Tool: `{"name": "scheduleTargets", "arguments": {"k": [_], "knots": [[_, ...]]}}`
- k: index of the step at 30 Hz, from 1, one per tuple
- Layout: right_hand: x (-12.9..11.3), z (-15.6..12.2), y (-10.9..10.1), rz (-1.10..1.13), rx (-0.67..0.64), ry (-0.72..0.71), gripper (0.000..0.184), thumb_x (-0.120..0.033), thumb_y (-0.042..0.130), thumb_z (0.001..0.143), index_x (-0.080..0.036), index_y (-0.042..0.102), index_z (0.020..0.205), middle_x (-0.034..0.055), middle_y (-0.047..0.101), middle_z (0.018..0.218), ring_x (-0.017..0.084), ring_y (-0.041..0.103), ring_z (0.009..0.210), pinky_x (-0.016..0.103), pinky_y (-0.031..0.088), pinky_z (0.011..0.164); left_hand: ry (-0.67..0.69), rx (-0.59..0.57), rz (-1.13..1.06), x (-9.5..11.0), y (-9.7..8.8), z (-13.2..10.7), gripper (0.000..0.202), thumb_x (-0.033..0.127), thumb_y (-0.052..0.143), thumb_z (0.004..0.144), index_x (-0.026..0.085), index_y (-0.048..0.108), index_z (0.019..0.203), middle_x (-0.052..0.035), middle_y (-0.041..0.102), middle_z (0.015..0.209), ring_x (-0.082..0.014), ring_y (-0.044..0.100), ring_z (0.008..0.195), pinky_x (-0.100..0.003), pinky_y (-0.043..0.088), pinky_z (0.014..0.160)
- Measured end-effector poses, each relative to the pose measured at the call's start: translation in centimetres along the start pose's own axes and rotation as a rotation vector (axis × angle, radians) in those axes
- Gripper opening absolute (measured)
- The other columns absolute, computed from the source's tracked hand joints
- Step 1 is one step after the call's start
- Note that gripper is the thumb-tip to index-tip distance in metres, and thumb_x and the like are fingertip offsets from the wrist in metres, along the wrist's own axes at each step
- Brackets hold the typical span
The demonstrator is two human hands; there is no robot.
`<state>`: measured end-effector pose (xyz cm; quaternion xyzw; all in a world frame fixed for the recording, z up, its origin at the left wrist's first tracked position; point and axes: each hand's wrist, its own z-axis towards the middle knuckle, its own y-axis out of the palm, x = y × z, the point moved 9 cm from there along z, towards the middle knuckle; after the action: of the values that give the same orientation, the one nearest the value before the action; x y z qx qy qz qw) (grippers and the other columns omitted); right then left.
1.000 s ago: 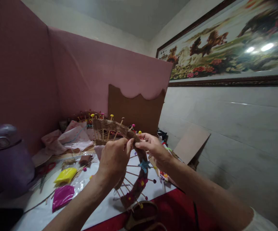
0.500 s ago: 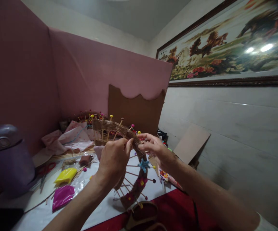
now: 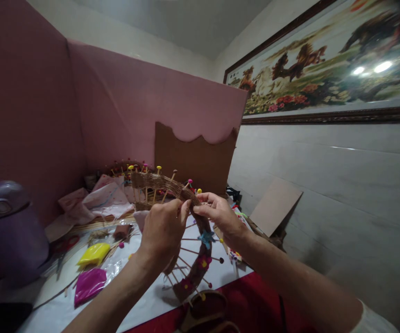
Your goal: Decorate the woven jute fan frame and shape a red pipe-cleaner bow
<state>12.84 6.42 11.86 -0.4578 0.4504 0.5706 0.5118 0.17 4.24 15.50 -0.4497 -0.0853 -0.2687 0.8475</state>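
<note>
A brown, twine-textured arch [image 3: 205, 224] stands tilted in front of me, with thin sticks tipped in coloured balls running through it. My left hand [image 3: 163, 226] is closed at the inner side of its curve, thumb and forefinger pinching near the band. On the outer side, my right hand [image 3: 218, 212] rests thumb and fingers against the same stretch of band. Just below sits a blue star-shaped flower [image 3: 206, 238], and lower down a magenta flower [image 3: 204, 262] with a yellow centre. My left hand covers part of the arch's inside.
Yellow [image 3: 94, 254] and magenta clay packs [image 3: 89, 286] lie on the white sheet at left, near scissors [image 3: 64, 247]. A purple flask [image 3: 10, 231] stands far left. Behind are pink cloth [image 3: 104, 196] and brown cardboard [image 3: 193, 159]. More scissors [image 3: 205, 307] lie in front.
My right hand has shifted slightly left, its thumb and fingers now closer onto the band. My left hand and the arch look nearly unchanged.
</note>
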Motion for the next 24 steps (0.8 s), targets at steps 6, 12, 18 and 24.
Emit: {"name": "scheduleTargets", "arguments": {"k": [6, 12, 18, 24], "knots": [[0.0, 0.0, -0.1, 0.013, 0.002, -0.008, 0.036, -0.026, 0.071, 0.059, -0.016, 0.057, 0.091, 0.0006, 0.063, 0.072, 0.013, 0.056, 0.062, 0.027, 0.040, 0.061, -0.003, -0.004, 0.005, 0.0, 0.1, 0.0, 0.037, 0.036, 0.043, 0.089, 0.018, 0.065, 0.065, -0.0066, 0.067, 0.059, -0.0136, 0.053, 0.050, -0.027, 0.030, 0.054], [0.4, 0.1, -0.1, 0.031, -0.003, -0.007, 0.036, -0.028, 0.071, 0.060, -0.015, 0.058, 0.090, 0.0011, 0.063, 0.073, 0.013, 0.054, 0.062, 0.026, 0.038, 0.060, -0.003, -0.012, 0.013, 0.0, 0.1, 0.0, 0.037, 0.036, 0.043, 0.089, 0.018, 0.066, 0.067, -0.0067, 0.068, 0.061, -0.0141, 0.055, 0.052, -0.027, 0.031, 0.055], [0.2, -0.1, -0.3, -0.014, -0.003, -0.005, 0.037, -0.035, 0.070, 0.066, -0.016, 0.057, 0.094, 0.0020, 0.063, 0.076, 0.014, 0.055, 0.065, 0.028, 0.040, 0.063, -0.008, -0.025, 0.033, 0.0, 0.1, 0.0, 0.038, 0.036, 0.041, 0.090, 0.018, 0.066, 0.068, -0.0079, 0.069, 0.062, -0.0153, 0.058, 0.054, -0.027, 0.033, 0.056], [-3.0, -1.9, -2.4, -0.380, 0.186, -0.387, 0.036, -0.048, 0.049, 0.085, -0.019, 0.054, 0.107, 0.0101, 0.058, 0.106, 0.022, 0.055, 0.098, 0.037, 0.043, 0.083, -0.026, -0.037, -0.012, -0.1, 0.1, 0.0, 0.036, 0.036, 0.042, 0.090, 0.018, 0.068, 0.072, -0.0097, 0.072, 0.071, -0.0172, 0.064, 0.063, -0.027, 0.037, 0.060]]}}
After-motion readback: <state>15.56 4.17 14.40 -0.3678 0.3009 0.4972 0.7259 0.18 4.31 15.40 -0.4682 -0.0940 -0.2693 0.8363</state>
